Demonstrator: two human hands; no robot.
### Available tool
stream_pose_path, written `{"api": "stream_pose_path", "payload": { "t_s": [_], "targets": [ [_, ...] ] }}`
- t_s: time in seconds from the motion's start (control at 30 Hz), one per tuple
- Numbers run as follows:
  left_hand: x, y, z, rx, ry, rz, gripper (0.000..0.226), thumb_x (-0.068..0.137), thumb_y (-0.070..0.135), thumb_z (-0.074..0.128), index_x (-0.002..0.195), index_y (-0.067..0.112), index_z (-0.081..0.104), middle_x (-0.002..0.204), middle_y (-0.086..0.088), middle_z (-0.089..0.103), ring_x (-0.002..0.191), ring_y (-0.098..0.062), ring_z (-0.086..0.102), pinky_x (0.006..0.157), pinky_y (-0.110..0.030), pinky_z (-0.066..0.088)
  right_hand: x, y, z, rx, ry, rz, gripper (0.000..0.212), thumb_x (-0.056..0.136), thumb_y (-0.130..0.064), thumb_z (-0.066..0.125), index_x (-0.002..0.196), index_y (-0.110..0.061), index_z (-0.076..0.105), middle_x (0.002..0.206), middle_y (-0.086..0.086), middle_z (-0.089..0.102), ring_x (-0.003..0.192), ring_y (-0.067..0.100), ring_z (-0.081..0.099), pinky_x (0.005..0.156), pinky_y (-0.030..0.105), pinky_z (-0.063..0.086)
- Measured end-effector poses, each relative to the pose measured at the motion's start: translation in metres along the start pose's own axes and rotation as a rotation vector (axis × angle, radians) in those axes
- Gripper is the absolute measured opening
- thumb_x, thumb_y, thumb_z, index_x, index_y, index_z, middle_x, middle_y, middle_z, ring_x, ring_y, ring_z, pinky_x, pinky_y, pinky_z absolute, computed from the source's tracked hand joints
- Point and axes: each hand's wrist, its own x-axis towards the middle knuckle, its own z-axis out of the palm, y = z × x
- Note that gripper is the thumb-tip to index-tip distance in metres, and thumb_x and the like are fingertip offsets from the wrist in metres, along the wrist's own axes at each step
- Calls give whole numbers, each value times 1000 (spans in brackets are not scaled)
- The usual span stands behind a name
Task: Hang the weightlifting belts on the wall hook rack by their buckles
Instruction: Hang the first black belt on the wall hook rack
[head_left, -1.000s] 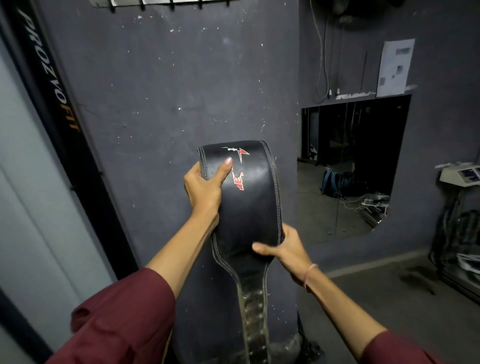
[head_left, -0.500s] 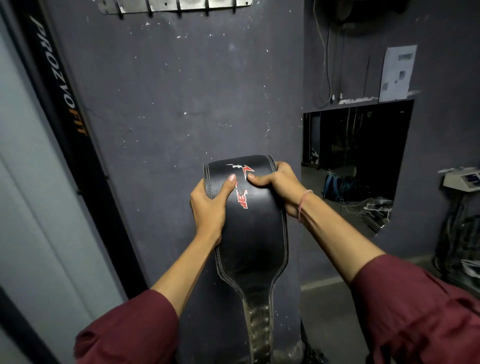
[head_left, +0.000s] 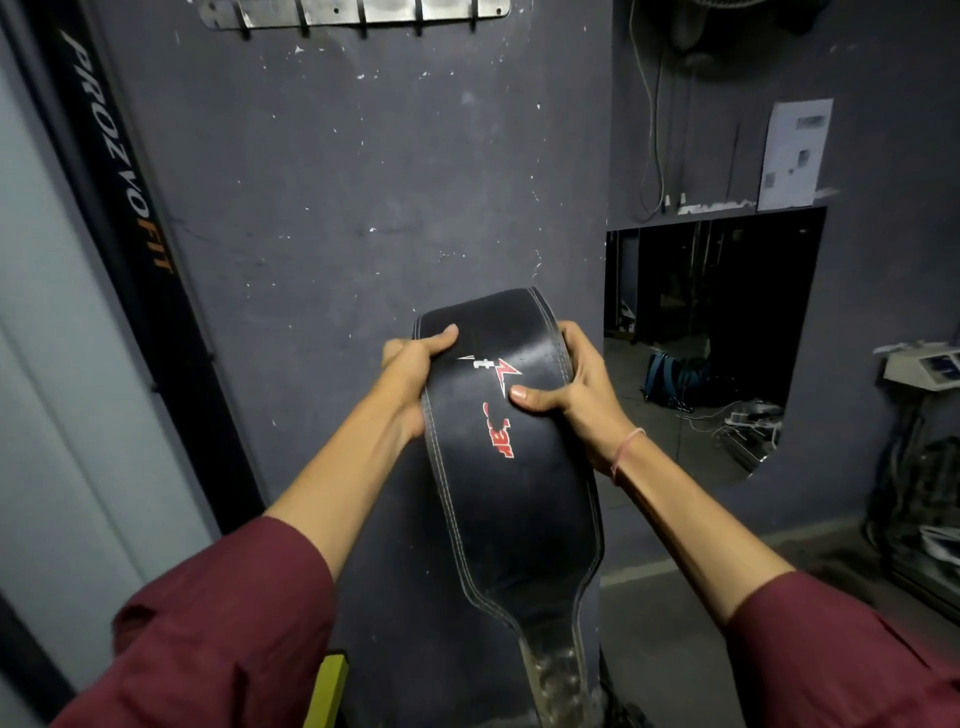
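A wide black leather weightlifting belt (head_left: 519, 499) with red and white lettering is folded over in front of me, its narrow holed end hanging down toward the floor. My left hand (head_left: 410, 371) grips its left edge near the top fold. On the opposite edge, my right hand (head_left: 571, 387) holds on with the thumb across the face. The buckle is hidden. A metal wall hook rack (head_left: 353, 13) with several bare hooks is fixed high on the dark wall, well above the belt.
A black frame post (head_left: 124, 208) with lettering runs diagonally at the left. A dark opening (head_left: 717, 332) in the wall at the right shows a blue bag and cables on a floor. Equipment stands at the far right (head_left: 919, 467). A yellow object (head_left: 327, 686) sits low near my left arm.
My right hand went from the belt's lower right edge up to the upper right edge. The belt has tilted toward me, and the hook rack has come further into view.
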Motion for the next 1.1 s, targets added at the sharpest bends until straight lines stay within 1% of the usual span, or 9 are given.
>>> {"api": "stream_pose_path", "payload": {
  "t_s": [0.1,0.17,0.27,0.43,0.6,0.73,0.87,1.0,1.1],
  "targets": [
    [-4,-15,7,-22,29,221,28,84,3,72,110,-4,65,105,-26,72,93,-42,72,80,-58,59,-10,8,-8,-59,1,-4,69,65,12,83,123,-5,50,113,10,70,104,24,69,92,37,57],
    [-4,-21,9,-56,51,336,16,81,-1,72,96,4,70,102,-23,73,97,-37,71,93,-61,54,-25,24,-12,-75,30,34,70,60,8,88,122,-6,56,114,9,72,106,24,70,93,36,56],
    [0,-25,8,-26,97,409,16,77,-1,75,89,9,70,95,-18,72,91,-33,69,97,-61,51,-59,60,-16,-47,112,115,68,58,7,89,119,-7,63,112,7,75,107,26,71,92,35,56],
    [-3,-35,2,92,63,478,22,80,1,73,102,2,66,100,-18,73,96,-34,70,99,-61,50,-69,82,-7,-31,98,233,67,63,6,87,121,-13,60,113,1,75,108,21,70,93,34,56],
    [-7,-32,-6,188,20,560,26,81,9,72,106,12,64,108,-12,73,102,-30,69,101,-59,49,-25,41,7,24,73,123,63,68,8,82,123,-11,56,111,3,74,103,19,71,88,29,58],
    [-22,-43,-9,232,-63,578,43,77,17,73,117,10,59,108,-2,70,107,-29,66,102,-56,48,13,-7,6,205,84,98,39,74,10,75,108,-4,65,95,11,76,84,23,74,70,33,60],
    [-26,-52,-10,337,14,682,21,81,25,69,101,19,66,102,-1,74,98,-22,70,94,-51,54,27,-23,6,170,79,77,61,64,19,75,120,1,59,99,13,72,88,26,72,69,33,58],
    [-14,-33,-5,317,149,512,24,84,41,69,86,18,71,89,1,76,87,-18,71,90,-51,57,26,-18,10,89,51,-33,80,54,22,79,124,-10,55,107,9,71,97,22,70,76,36,59],
    [-10,-1,7,128,48,332,22,82,33,76,84,11,74,85,-12,75,79,-25,72,80,-44,62,25,-19,7,36,-4,-77,79,54,20,80,122,-12,57,110,10,70,99,23,68,79,38,59]
  ]
}}
